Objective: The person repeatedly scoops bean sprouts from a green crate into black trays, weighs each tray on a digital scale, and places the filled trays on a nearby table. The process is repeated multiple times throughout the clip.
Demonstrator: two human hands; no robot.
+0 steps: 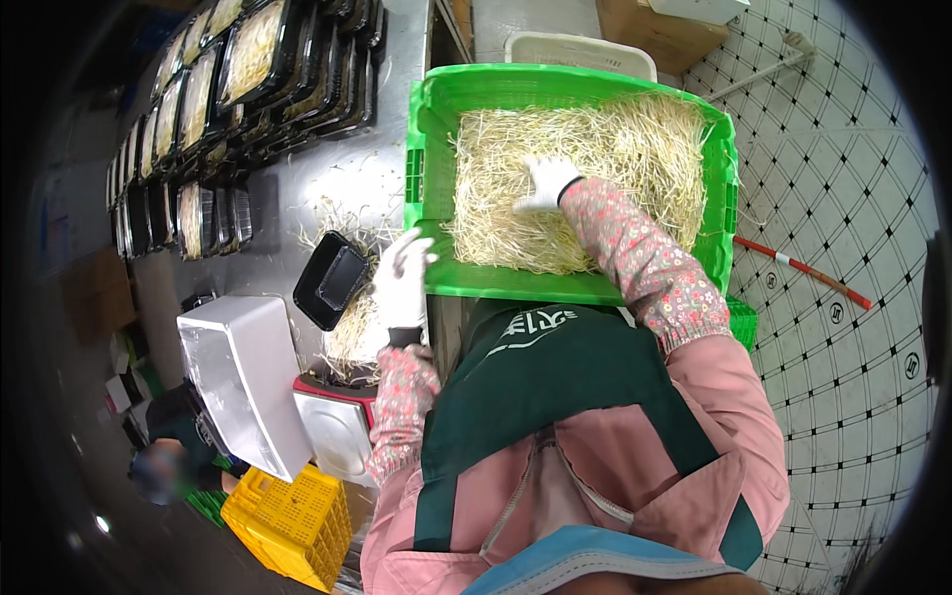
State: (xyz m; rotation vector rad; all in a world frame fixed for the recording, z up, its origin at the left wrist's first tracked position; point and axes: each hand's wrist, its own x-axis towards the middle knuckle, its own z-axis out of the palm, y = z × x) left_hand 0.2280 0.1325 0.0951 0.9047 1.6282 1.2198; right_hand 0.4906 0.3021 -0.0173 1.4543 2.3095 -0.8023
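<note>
A green plastic crate is filled with pale bean sprouts. My right hand, in a white glove, rests on the sprouts with its fingers spread; whether it grips any is hidden. My left hand, also white-gloved, is at the crate's near left corner, its fingers apart and holding nothing that shows. Just left of it an empty black plastic tray lies tilted on a loose pile of sprouts on the metal table.
Stacked black trays of sprouts stand at the upper left. A white foam box, a scale with a metal plate and a yellow crate are lower left, with another person beyond. A red pole lies on the right floor.
</note>
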